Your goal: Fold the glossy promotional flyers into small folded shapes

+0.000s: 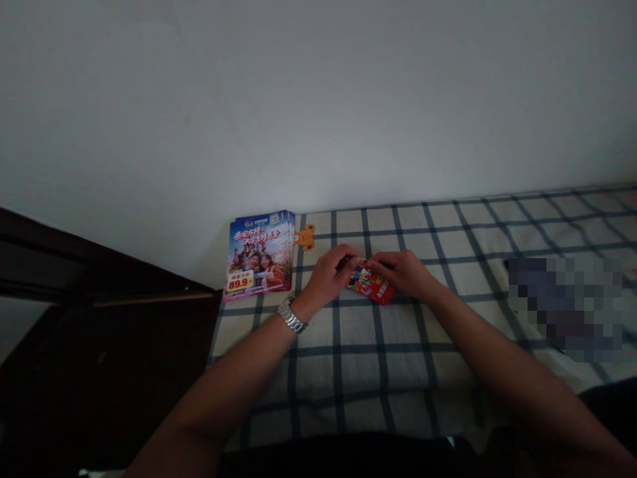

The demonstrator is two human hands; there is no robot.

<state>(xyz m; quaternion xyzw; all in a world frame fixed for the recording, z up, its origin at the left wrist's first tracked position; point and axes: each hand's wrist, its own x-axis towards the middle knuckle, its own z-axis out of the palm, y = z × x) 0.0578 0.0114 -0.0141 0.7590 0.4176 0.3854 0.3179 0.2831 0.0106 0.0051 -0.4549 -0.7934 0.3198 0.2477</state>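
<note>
Both of my hands meet over a small red printed leaflet that lies on a checked bedsheet. My left hand, with a metal watch on its wrist, pinches the leaflet's left upper edge with curled fingers. My right hand grips its upper right edge, fingers closed on the paper. A stack of colourful flyers with a yellow "89.9" price tag lies just left of my left hand, near the wall.
A white wall rises right behind the bed. A small orange animal-shaped item sits by the flyer stack. Dark wooden furniture stands to the left. A blurred dark patch lies on the sheet at the right.
</note>
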